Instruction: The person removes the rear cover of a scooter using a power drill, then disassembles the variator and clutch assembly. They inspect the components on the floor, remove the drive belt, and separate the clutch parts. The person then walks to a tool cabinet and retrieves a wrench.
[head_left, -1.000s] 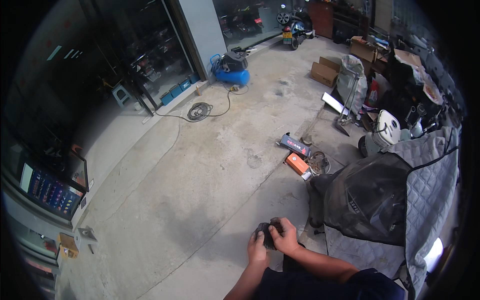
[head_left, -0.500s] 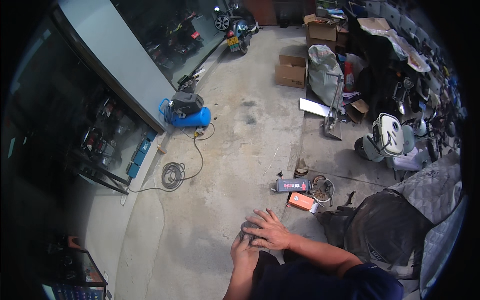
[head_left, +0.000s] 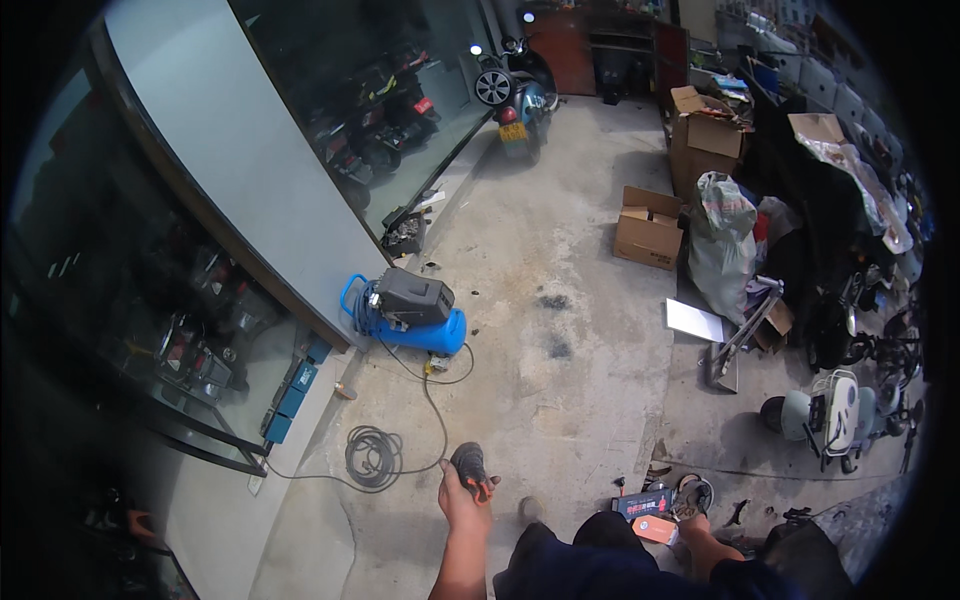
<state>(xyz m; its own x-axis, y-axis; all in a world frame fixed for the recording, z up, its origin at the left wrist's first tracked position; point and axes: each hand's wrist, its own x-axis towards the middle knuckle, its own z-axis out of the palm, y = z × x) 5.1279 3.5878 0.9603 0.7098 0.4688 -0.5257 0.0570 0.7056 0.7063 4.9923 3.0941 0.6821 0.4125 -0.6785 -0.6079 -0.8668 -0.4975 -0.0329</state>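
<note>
My left hand [head_left: 461, 507] is raised over the floor, its fingers wrapped round a dark, stubby object [head_left: 468, 460] with an orange-red part at its lower end. I cannot make out its exact kind. My right hand [head_left: 694, 527] is lowered at the right, beside an orange box [head_left: 655, 530] and a round metal ring [head_left: 709, 492]. What its fingers do there is too small to tell. A black box with red print [head_left: 640, 503] lies just behind the orange one.
A blue air compressor [head_left: 430, 330] stands at the left by the glass front, its coiled hose [head_left: 373, 458] on the concrete. Cardboard boxes [head_left: 648, 235], a white sack [head_left: 722, 240] and a small pale scooter [head_left: 835, 415] line the right. Farther back is a parked scooter [head_left: 525, 115].
My hands have come apart from round a dark object. The left has moved left, holding a dark object; the right has gone down to the right near the boxes. The view has shifted.
</note>
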